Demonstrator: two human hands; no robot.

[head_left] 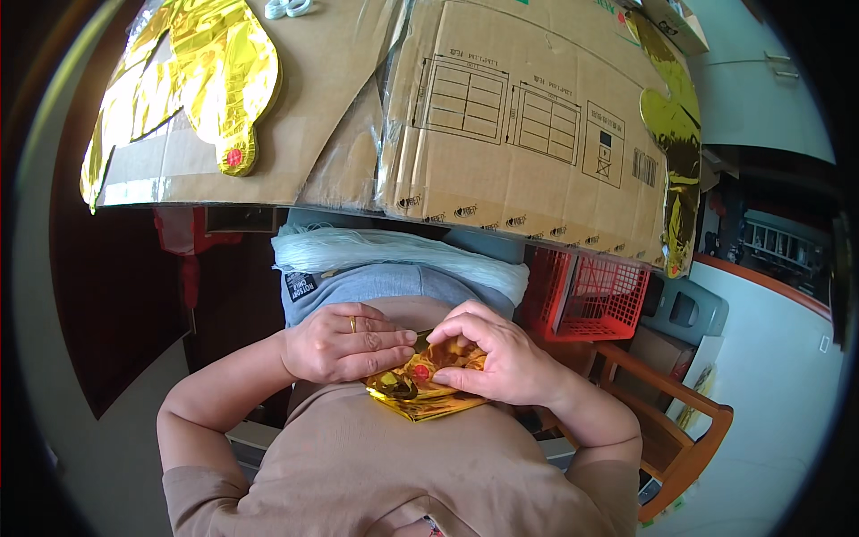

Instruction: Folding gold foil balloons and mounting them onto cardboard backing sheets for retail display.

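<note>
A folded gold foil balloon (425, 407) with a red round spot lies against my belly. My left hand (349, 345), a ring on one finger, presses its fingers together over the balloon's left edge; the thumb is hidden. From the other side my right hand (492, 355) grips the foil, its thumb beside the red spot and its fingers bent over the top. Part of the foil is covered by both hands. Across my lap rests a skein of pale thread (394, 251).
Ahead stands a cardboard surface (358, 143) with printed tables. Flat gold foil balloons lie on its left (234, 80) and right edge (677, 116). Small white rings (288, 9) sit at its far side. At right are a red plastic basket (604, 300) and a wooden chair (689, 430).
</note>
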